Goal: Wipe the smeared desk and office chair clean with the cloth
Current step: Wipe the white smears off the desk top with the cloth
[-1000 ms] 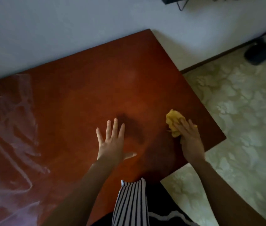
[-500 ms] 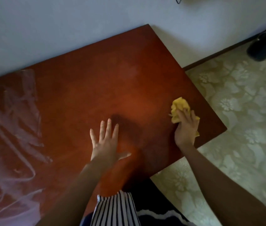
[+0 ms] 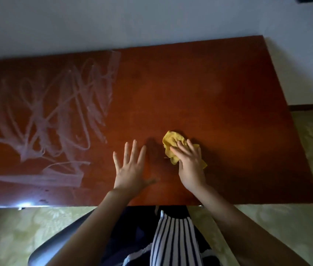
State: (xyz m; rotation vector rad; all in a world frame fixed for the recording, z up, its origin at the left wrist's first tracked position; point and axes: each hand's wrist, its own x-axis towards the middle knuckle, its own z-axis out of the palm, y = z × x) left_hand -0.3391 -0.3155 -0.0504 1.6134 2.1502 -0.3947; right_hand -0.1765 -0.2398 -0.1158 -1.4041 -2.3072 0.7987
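- The pale wall (image 3: 113,20) runs along the desk's far edge, with a dark skirting board (image 3: 311,107) at its foot on the right.
- A pale green patterned floor (image 3: 305,227) shows to the right of the desk and below its near edge.
- The reddish-brown wooden desk (image 3: 219,83) fills the middle of the view. Its right half is bare and glossy.
- White smears (image 3: 46,116) in loops and streaks cover the desk's left half, ending just left of the left hand.
- A striped black-and-white garment (image 3: 173,242) hangs at the person's front, below the desk's near edge.
- Only 1 grey curved edge of the office chair (image 3: 55,244) shows, at the lower left under the left forearm.
- The left hand (image 3: 130,169) lies flat on the desk, palm down, its fingers straight and spread, holding nothing.
- The right hand (image 3: 190,164) presses on the cloth with 4 fingers laid nearly straight across it; the thumb is hidden.
- The crumpled yellow cloth (image 3: 171,143) sits on the desk near its front middle, just right of the left hand, and sticks out past the right hand on both sides.
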